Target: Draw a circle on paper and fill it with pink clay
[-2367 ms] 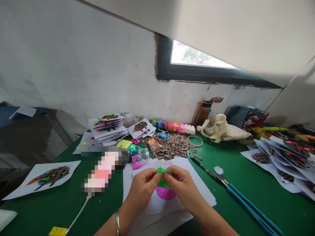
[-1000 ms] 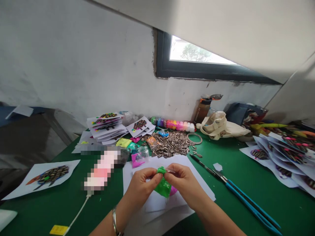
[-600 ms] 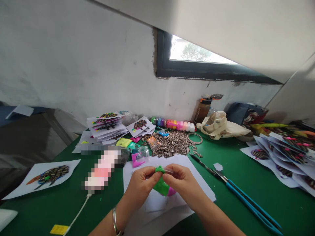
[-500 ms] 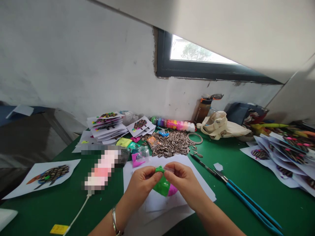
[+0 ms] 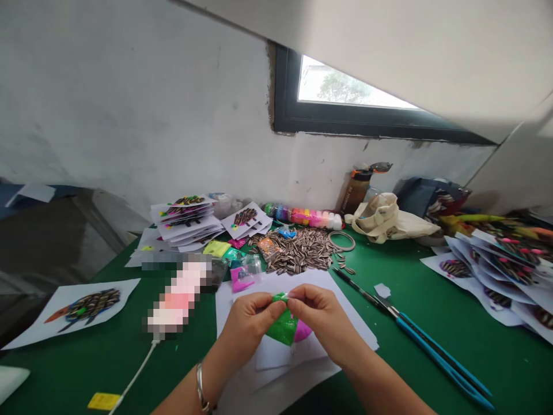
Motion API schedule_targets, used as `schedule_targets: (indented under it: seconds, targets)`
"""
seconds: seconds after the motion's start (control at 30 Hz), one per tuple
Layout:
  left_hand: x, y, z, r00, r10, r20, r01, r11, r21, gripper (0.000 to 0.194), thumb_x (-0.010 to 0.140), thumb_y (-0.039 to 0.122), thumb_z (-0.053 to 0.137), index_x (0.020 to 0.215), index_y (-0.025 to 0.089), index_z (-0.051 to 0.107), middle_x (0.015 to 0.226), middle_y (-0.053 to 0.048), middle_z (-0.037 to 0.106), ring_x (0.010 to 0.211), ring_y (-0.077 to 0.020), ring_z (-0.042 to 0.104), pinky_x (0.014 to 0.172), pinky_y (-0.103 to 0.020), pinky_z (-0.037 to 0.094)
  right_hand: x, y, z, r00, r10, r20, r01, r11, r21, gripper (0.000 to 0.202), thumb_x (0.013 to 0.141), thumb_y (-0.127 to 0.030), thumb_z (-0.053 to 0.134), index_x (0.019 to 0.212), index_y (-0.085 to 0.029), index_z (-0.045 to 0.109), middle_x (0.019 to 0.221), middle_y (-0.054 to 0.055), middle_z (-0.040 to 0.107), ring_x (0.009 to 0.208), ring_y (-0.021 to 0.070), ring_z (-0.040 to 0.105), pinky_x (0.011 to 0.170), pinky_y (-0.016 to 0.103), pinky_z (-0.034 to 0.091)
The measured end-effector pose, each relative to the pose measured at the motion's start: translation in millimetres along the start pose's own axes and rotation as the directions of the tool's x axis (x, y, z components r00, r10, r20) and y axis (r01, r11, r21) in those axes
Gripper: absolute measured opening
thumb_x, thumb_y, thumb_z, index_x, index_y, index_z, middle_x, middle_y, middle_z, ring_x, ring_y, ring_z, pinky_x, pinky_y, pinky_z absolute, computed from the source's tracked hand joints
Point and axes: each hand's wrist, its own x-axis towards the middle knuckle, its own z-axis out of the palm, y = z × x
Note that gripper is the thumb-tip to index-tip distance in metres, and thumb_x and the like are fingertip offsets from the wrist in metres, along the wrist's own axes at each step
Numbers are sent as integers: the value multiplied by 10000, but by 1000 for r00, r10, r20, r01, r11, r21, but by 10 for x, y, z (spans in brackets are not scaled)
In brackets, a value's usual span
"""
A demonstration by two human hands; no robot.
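Between my hands is a small clear bag of green clay (image 5: 283,328). My left hand (image 5: 249,323) pinches its top edge from the left, thumb against fingers. From the right, my right hand (image 5: 320,316) pinches the same edge, its fingertips close to the left ones. Some green shows at the bag's mouth between the fingertips. Pink clay (image 5: 303,330) shows just behind the green, partly hidden by my right hand. Both hands are above white paper sheets (image 5: 354,314) on the green table (image 5: 415,276).
Sunflower seeds (image 5: 302,251) lie beyond the paper, beside clay bags (image 5: 242,278). Blue-handled tweezers (image 5: 436,354) and a pen (image 5: 354,286) lie right. Paper stacks with seed pictures stand left (image 5: 190,227) and right (image 5: 488,276). A bottle (image 5: 356,193) and cloth bag (image 5: 380,219) are behind.
Both hands stay nearly in place, still pinching the green bag's top. The bag has tilted slightly and shifted a little left. The whole view has moved slightly.
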Motion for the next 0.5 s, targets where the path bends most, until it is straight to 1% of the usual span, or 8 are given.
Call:
schedule_targets:
  seconds: [0.13, 0.23, 0.3, 0.43, 0.5]
  targets:
    - [-3, 0, 6, 1000, 18, -23, -18, 999, 29, 383, 824, 426, 598, 566, 161, 497, 582, 42, 360, 582, -104, 320, 518, -235, 256, -16, -16, 14, 1000, 19, 6, -19, 1000, -1, 189, 737, -347, 709, 742, -163, 666, 652, -13, 585, 619, 115, 504, 567, 227, 411]
    - [-3, 13, 12, 999, 30, -34, -29, 999, 29, 372, 824, 421, 601, 575, 158, 517, 581, 41, 379, 579, -104, 331, 517, -231, 265, -20, -12, 14, 1000, 17, 14, -17, 1000, 0, 187, 747, -354, 700, 739, -171, 664, 643, -17, 581, 609, 114, 509, 566, 226, 424]
    - [-4, 24, 12, 999, 29, -31, -29, 1000, 7, 359, 828, 421, 600, 593, 156, 543, 586, 40, 393, 579, -104, 338, 515, -227, 272, -18, -5, 10, 1000, 12, 15, -12, 1000, 2, 196, 747, -365, 700, 735, -173, 663, 637, -18, 580, 601, 114, 511, 562, 227, 431]
    - [-2, 41, 7, 1000, 18, 11, -17, 998, -59, 343, 811, 446, 624, 637, 153, 590, 596, 40, 408, 574, -101, 336, 512, -222, 279, -20, 6, 3, 1000, 3, 4, -3, 1000, -11, 218, 747, -387, 701, 744, -172, 668, 642, -11, 585, 610, 123, 526, 563, 233, 444]
    - [6, 45, 6, 1000, 5, 4, -5, 997, -76, 352, 799, 462, 633, 641, 150, 594, 595, 40, 406, 571, -100, 331, 509, -222, 276, -23, 11, 5, 1000, 4, 0, -4, 1000, -9, 225, 742, -395, 705, 745, -172, 667, 650, -7, 589, 620, 129, 534, 565, 236, 450]
